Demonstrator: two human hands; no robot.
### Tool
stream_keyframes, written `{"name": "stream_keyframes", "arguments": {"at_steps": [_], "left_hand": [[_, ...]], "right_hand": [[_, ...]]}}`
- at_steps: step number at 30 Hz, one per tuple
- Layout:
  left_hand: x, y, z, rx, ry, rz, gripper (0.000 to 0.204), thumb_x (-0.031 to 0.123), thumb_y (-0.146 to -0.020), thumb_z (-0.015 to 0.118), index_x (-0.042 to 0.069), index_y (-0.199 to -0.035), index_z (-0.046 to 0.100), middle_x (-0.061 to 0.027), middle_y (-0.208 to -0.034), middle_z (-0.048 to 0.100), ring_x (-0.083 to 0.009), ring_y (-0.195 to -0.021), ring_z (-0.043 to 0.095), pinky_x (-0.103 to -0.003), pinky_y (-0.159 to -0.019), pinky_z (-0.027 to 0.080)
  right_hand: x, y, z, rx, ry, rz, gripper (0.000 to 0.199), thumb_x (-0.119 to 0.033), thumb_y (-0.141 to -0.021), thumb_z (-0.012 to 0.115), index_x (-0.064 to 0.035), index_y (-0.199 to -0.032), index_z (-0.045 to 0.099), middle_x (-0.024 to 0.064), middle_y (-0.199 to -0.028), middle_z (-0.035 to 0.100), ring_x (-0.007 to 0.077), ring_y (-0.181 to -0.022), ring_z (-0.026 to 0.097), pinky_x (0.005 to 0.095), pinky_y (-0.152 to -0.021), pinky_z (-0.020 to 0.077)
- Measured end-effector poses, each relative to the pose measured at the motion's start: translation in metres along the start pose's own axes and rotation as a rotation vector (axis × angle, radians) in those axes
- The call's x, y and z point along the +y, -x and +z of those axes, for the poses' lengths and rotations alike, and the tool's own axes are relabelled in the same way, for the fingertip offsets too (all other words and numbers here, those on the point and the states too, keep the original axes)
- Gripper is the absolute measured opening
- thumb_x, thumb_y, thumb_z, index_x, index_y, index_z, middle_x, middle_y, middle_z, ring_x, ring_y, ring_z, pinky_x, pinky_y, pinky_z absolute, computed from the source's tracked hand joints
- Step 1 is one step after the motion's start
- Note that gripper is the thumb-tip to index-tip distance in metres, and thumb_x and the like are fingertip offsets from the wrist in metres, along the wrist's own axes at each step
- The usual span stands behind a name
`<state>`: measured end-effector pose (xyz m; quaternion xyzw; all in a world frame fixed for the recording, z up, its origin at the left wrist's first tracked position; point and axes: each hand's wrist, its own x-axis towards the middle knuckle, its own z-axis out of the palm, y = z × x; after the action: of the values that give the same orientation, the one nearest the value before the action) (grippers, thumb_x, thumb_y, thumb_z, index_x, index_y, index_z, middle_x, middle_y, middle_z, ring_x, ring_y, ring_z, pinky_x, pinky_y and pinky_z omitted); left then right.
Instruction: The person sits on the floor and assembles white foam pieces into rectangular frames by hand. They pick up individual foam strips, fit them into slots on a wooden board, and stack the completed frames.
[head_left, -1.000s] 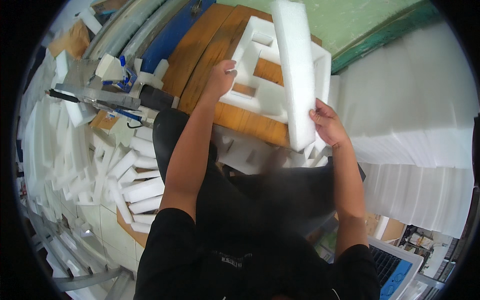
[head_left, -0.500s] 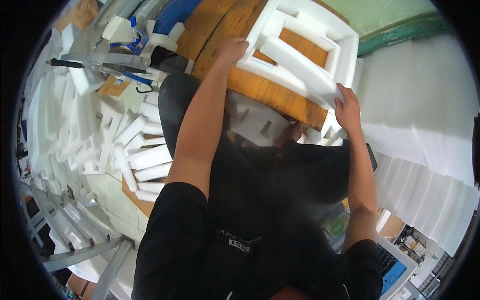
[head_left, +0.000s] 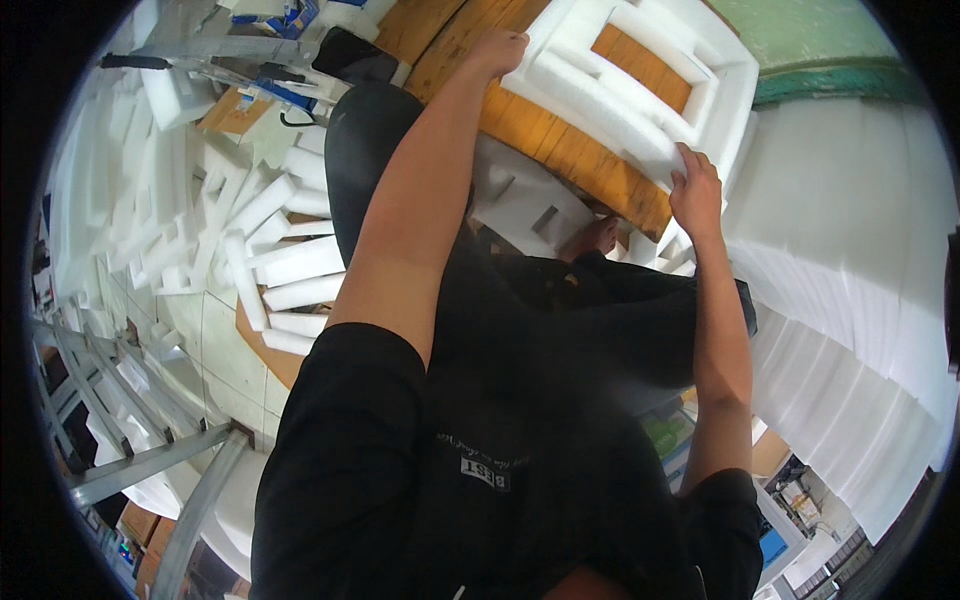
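White foam frame (head_left: 640, 80), upper centre: likely light, stiff, crumbly. Left hand (head_left: 497, 50), right hand (head_left: 695, 190) grasp opposite edges.

A white foam frame (head_left: 640, 80) lies flat on the wooden table (head_left: 540, 130) at about one o'clock. It is rectangular, with thick ribs and open cut-outs showing the wood beneath. Its near corner overhangs the table's edge.

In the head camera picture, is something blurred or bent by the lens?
Head view: black round border, straight edges bending near the rim; the white foam frame is bright but sharp, the left hand and right hand clear; the dark trousers look smeared.
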<state>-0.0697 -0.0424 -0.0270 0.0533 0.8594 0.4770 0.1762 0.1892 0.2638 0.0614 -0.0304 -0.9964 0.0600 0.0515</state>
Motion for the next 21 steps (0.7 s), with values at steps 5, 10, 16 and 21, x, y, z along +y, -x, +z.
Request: {"name": "stream_keyframes", "arguments": {"at_steps": [5, 10, 16, 21], "left_hand": [[-0.012, -0.004, 0.004, 0.074, 0.042, 0.023, 0.046, 0.038, -0.101, 0.059, -0.001, -0.121, 0.074, -0.0174, -0.108, 0.077, -0.0280, -0.098, 0.072, -0.041, -0.090, 0.052], [-0.009, -0.009, 0.013, 0.049, 0.029, -0.005, 0.048, 0.041, -0.102, 0.059, 0.000, -0.122, 0.073, -0.0166, -0.109, 0.076, -0.0270, -0.099, 0.071, -0.041, -0.091, 0.051], [-0.088, -0.071, 0.010, 0.049, 0.035, 0.015, 0.070, 0.049, -0.091, 0.072, -0.005, -0.135, 0.063, -0.0255, -0.134, 0.065, -0.0364, -0.127, 0.061, -0.045, -0.107, 0.046], [-0.035, -0.037, 0.029, -0.039, 0.067, 0.074, 0.082, 0.058, -0.083, 0.078, -0.008, -0.130, 0.066, -0.0291, -0.136, 0.064, -0.0409, -0.126, 0.061, -0.043, -0.106, 0.048]], "right_hand": [[-0.004, -0.007, 0.003, -0.003, 0.032, -0.010, 0.054, -0.003, -0.085, 0.067, -0.0103, -0.139, 0.061, 0.0179, -0.124, 0.066, 0.0398, -0.109, 0.063, 0.0494, -0.094, 0.0511], [-0.002, -0.009, 0.003, 0.011, 0.080, -0.005, 0.054, -0.003, -0.086, 0.068, -0.0133, -0.139, 0.062, 0.0172, -0.124, 0.066, 0.0387, -0.108, 0.064, 0.0491, -0.094, 0.0516], [-0.025, -0.026, -0.001, -0.066, 0.060, -0.011, 0.051, -0.005, -0.088, 0.068, -0.0114, -0.139, 0.063, 0.0191, -0.126, 0.065, 0.0399, -0.112, 0.064, 0.0480, -0.098, 0.0521], [0.000, -0.023, 0.002, -0.052, 0.107, 0.026, 0.051, -0.007, -0.087, 0.069, -0.0134, -0.137, 0.065, 0.0190, -0.123, 0.067, 0.0402, -0.110, 0.065, 0.0485, -0.096, 0.0529]]}}
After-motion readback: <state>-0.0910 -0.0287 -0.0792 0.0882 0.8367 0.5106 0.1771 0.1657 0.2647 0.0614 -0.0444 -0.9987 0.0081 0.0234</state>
